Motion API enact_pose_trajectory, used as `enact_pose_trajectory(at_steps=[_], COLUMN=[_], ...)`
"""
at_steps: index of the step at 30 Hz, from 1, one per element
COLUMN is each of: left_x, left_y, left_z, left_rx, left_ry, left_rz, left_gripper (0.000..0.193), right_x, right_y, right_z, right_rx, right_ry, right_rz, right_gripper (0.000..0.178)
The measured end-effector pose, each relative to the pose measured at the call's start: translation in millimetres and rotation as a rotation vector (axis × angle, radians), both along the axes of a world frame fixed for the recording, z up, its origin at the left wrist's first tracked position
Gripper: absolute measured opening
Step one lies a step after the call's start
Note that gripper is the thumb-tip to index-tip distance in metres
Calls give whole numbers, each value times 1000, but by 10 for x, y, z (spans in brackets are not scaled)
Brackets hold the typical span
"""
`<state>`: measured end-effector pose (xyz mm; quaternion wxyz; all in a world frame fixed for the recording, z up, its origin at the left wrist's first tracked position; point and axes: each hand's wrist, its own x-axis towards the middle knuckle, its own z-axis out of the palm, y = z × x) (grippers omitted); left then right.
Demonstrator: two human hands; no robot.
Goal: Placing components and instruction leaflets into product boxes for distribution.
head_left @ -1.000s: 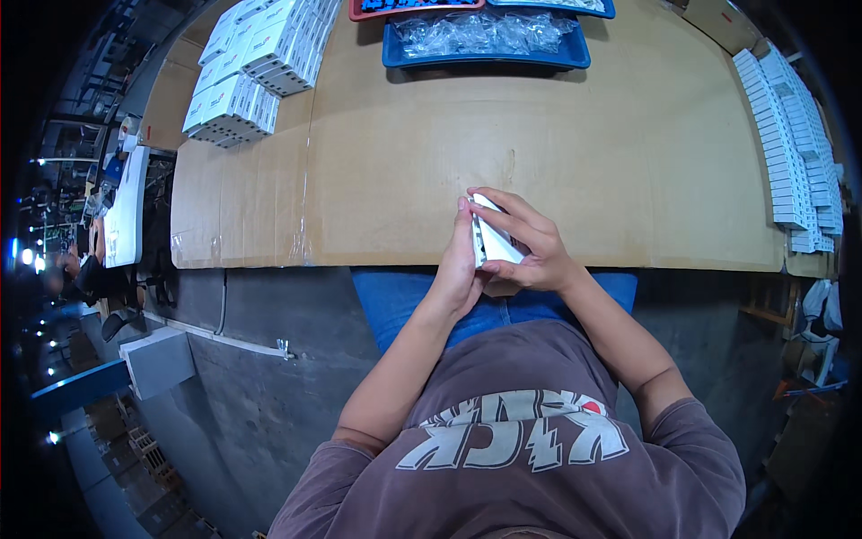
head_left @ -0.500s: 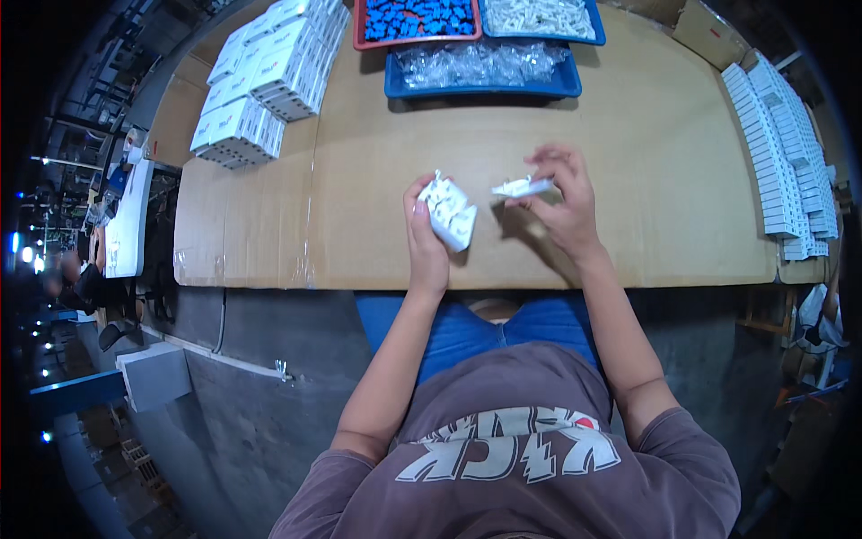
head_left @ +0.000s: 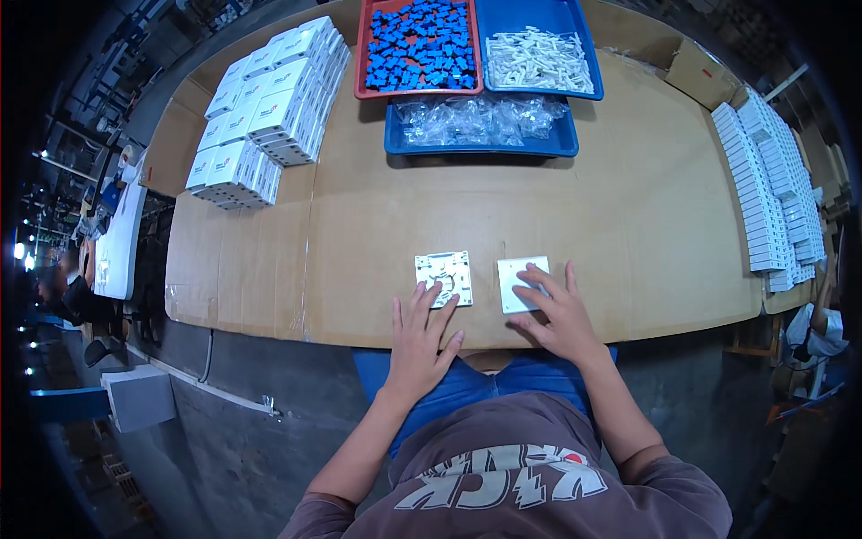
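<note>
Two square white plastic pieces lie flat and apart on the cardboard-covered table, close to its near edge. The left one is a box base with moulded ribs and a round feature inside. My left hand rests on its near part, fingers spread. To the right lies a smooth white cover with small marks near its corners. My right hand has its fingers stretched over the cover's right half, hiding part of it. Neither hand grips its piece.
A red tray of small blue parts and a blue tray of white parts stand at the back. A nearer blue tray holds clear plastic bags. White boxes are stacked at left, more white boxes at right.
Both pieces, held up in my hands before, now lie on the table. My hands have come down nearer the front edge and opened. The view has tilted, showing more of the back trays.
</note>
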<state>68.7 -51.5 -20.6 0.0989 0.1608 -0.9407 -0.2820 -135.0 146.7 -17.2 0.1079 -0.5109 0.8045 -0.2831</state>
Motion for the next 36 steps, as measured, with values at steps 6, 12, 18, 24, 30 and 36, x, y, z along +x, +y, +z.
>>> enact_pose_trajectory(at_steps=[6, 12, 18, 24, 30, 36], left_x=[-548, -605, -629, -619, -628, -652], left_y=[-143, -125, -156, -167, -156, -164], left_z=[-47, -114, -108, -136, -138, -129], left_rx=[-82, -70, -7, -5, 14, 23], left_ry=[17, 49, 150, 172, 172, 167], left_rz=[58, 93, 109, 109, 122, 121], left_gripper=[53, 52, 51, 51, 48, 46], right_x=[-363, -553, -1343, -2146, -2355, -2376], right_y=[-518, -587, -833, -1247, -1503, -1404], right_z=[-36, 9, 225, 289, 111, 236], right_rx=[-58, -39, -298, 93, 175, -95], right_ry=[25, 56, 121, 364, 378, -22], right_rz=[-88, -73, -284, -407, -439, -379], right_gripper=[35, 27, 18, 21, 28, 21])
